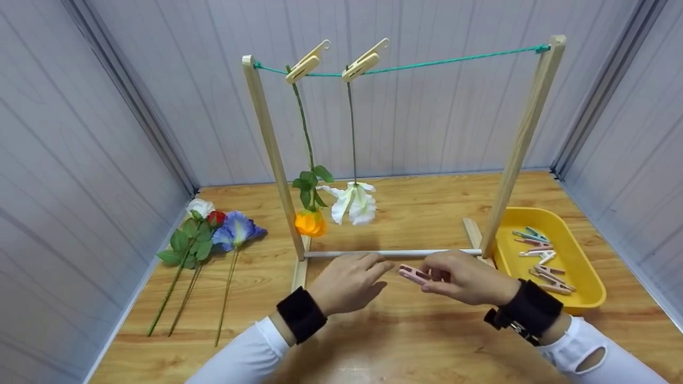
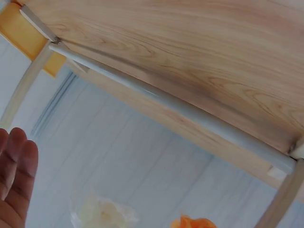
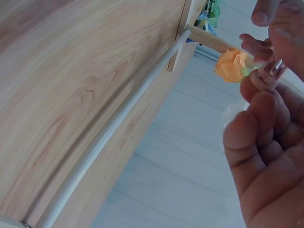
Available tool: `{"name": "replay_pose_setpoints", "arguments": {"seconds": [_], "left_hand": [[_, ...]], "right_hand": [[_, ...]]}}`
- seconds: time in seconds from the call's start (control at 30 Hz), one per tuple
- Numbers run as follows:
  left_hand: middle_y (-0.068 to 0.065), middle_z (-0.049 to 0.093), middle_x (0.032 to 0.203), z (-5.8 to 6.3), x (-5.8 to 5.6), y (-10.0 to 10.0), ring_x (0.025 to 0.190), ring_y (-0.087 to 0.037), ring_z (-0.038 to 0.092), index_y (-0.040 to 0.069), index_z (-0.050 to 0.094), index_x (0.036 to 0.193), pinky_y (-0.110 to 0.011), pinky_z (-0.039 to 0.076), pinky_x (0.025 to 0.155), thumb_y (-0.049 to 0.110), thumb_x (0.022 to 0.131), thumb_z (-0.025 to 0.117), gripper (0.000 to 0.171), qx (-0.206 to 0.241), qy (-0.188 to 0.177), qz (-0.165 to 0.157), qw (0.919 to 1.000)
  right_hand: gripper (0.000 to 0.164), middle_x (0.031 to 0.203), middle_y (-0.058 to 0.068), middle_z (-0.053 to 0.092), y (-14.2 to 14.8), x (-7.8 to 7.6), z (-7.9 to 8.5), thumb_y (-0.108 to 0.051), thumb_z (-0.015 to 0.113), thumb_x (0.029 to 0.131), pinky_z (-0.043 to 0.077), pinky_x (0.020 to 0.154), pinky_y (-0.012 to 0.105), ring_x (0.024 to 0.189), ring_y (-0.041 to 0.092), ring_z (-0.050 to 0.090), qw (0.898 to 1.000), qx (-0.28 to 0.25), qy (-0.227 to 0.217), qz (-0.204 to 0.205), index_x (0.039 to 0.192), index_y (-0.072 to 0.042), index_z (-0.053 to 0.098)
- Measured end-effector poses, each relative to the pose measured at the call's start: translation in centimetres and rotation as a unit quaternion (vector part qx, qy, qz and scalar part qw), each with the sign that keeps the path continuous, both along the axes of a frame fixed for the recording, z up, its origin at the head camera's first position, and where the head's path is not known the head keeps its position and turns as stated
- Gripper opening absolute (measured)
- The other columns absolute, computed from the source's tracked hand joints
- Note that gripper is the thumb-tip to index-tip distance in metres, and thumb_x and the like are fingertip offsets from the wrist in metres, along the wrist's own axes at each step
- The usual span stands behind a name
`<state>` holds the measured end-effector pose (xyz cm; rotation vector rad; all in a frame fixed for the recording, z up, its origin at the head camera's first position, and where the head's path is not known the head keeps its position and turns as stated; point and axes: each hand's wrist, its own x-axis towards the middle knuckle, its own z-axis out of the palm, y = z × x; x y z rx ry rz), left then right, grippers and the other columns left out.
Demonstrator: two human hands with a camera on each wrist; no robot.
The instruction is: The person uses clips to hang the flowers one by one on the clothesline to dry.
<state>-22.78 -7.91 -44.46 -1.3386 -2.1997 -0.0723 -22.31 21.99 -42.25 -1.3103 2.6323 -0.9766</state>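
My right hand point(image 1: 467, 277) pinches a pink clothespin point(image 1: 412, 273) between thumb and fingers, low in front of the wooden frame. In the right wrist view that clothespin point(image 3: 267, 78) is partly covered by fingers. Beside it, my left hand point(image 1: 349, 282) holds nothing; its fingers are extended toward the clothespin's tip. Above and beyond both hands, an orange flower point(image 1: 310, 223) and a white flower point(image 1: 355, 205) hang head down. Cream clothespins point(image 1: 303, 69) clip their stems to the green cord point(image 1: 453, 60).
A wooden frame point(image 1: 525, 138) carries the cord, with a white rod point(image 1: 392, 253) across its base. Left on the table lie a white rose point(image 1: 200, 207), a red rose point(image 1: 216, 218) and a blue-purple flower point(image 1: 235, 230). A yellow tray point(image 1: 589, 266) with several clothespins stands right.
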Motion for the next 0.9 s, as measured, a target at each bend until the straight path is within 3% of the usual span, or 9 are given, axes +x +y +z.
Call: {"name": "replay_pose_setpoints", "arguments": {"seconds": [0.13,0.3,0.57,0.7,0.83,0.9], "left_hand": [[-0.001,0.072,0.111,0.0,-0.4,-1.3,0.09,-0.015,0.07,0.012,0.07,0.13,-0.028,0.061,0.074,0.026,0.099,0.08,0.036,-0.01,-0.018,0.031,0.9993],[-0.001,0.068,0.098,0.2,-0.5,-3.5,0.081,-0.017,0.067,0.01,0.071,0.116,-0.03,0.058,0.067,0.025,0.099,0.08,0.025,-0.011,-0.047,0.066,0.9966],[-0.003,0.068,0.092,0.1,-0.4,-7.6,0.079,-0.02,0.067,0.01,0.071,0.103,-0.035,0.059,0.067,0.02,0.099,0.08,0.015,0.008,-0.105,0.103,0.9891],[-0.007,0.074,0.099,-0.2,-0.6,-9.5,0.083,-0.023,0.072,0.008,0.073,0.109,-0.039,0.062,0.07,0.017,0.099,0.079,0.014,0.025,-0.136,0.125,0.9825],[-0.01,0.077,0.097,-0.5,-0.8,-11.7,0.083,-0.027,0.074,0.006,0.075,0.111,-0.043,0.063,0.069,0.016,0.099,0.079,0.016,0.024,-0.151,0.17,0.9736],[-0.011,0.076,0.094,-0.7,-1.0,-12.9,0.081,-0.028,0.073,0.004,0.075,0.107,-0.044,0.062,0.068,0.015,0.099,0.078,0.015,0.023,-0.166,0.2,0.9654]], "right_hand": [[0.007,0.078,-0.007,0.064,0.2,0.0,-0.3,-0.019,0.078,0.102,0.044,0.059,0.021,0.069,-0.003,0.049,0.999,-0.011,0.036,-0.017,0.102,-0.014,0.074],[0.008,0.075,-0.005,0.066,0.5,-0.2,-0.5,-0.011,0.081,0.098,0.043,0.057,0.02,0.066,-0.004,0.049,0.997,-0.025,0.068,-0.027,0.096,-0.013,0.074],[0.014,0.073,-0.005,0.065,1.0,-0.3,-0.9,-0.001,0.082,0.094,0.042,0.057,0.019,0.066,-0.004,0.047,0.994,-0.042,0.099,-0.014,0.094,-0.012,0.074],[0.015,0.071,-0.006,0.062,1.2,-0.2,-1.0,0.0,0.081,0.094,0.04,0.055,0.018,0.065,-0.005,0.044,0.995,-0.048,0.089,-0.01,0.093,-0.013,0.075],[0.013,0.07,-0.006,0.061,1.5,-0.2,-1.2,-0.002,0.079,0.097,0.039,0.055,0.018,0.065,-0.006,0.043,0.996,-0.051,0.076,-0.008,0.093,-0.013,0.074],[0.012,0.07,-0.006,0.061,1.6,-0.2,-1.2,-0.002,0.079,0.097,0.039,0.055,0.018,0.065,-0.006,0.043,0.996,-0.052,0.077,-0.008,0.093,-0.013,0.074]]}}
